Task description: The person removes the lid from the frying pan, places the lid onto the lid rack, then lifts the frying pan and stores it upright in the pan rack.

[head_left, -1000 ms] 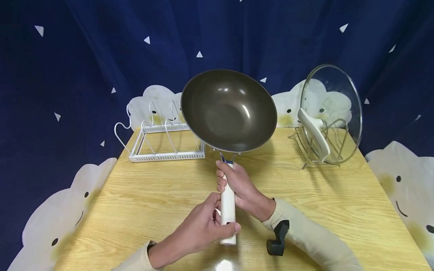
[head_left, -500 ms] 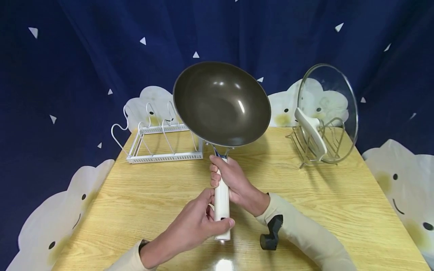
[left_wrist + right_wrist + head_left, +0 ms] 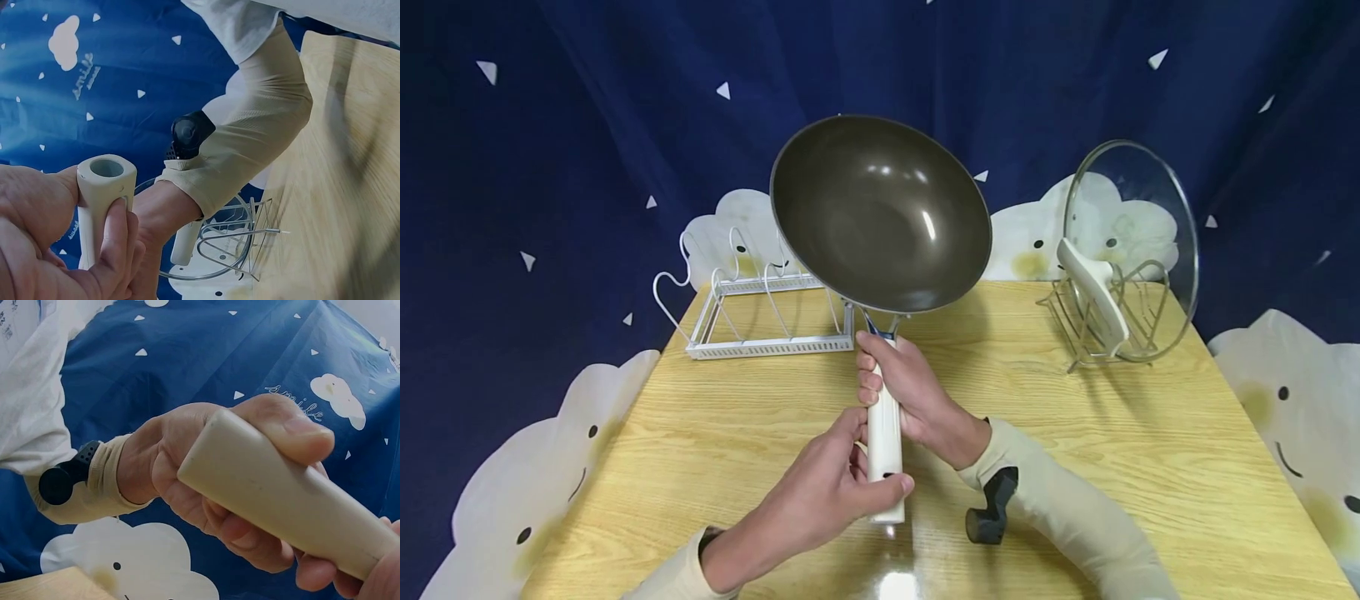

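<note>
above the wooden table [image 3: 715,433], the dark wok [image 3: 880,212] tilts up, its cream handle [image 3: 885,437] gripped near the pan by the right hand [image 3: 910,392] and at its end by the left hand [image 3: 827,492].

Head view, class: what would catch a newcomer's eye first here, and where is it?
The dark wok, held up above the wooden table, dominates the middle. Both hands grip its cream handle: the right hand near the bowl, the left hand at the end. A glass lid stands in a wire rack at right.

Dark blue curtain [image 3: 587,125] — white triangles, cloud faces — behind a wooden table [image 3: 1150,467].
</note>
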Motion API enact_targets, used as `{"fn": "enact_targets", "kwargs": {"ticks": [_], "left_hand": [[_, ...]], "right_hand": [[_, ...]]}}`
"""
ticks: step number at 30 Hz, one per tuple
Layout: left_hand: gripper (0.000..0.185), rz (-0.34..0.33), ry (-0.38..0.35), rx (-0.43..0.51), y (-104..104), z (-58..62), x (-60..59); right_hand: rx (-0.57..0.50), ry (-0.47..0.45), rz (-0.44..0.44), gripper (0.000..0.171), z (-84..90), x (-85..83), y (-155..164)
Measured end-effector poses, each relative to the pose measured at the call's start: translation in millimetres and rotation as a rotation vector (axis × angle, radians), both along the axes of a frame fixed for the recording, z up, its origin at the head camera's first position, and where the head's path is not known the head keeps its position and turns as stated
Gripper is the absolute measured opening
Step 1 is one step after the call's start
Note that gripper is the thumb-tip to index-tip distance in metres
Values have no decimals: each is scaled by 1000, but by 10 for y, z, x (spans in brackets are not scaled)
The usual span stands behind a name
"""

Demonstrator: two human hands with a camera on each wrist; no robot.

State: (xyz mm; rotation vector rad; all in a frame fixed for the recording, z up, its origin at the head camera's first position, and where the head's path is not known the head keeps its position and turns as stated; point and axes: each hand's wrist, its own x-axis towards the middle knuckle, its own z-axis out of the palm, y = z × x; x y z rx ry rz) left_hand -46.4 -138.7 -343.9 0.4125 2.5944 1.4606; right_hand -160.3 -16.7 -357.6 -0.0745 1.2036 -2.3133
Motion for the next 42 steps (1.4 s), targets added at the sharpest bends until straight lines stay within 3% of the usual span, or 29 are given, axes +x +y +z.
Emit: {"fn": "enact_targets", "kwargs": {"ticks": [28,42], "left_hand": [[46,130,99,-85,-124,41,-50],[46,215,157,-116,-155,35,-58]], "right_hand": [[-113,62,107,21,69,-179,-303],[-154,91,163,33,92,-253,-428]]}}
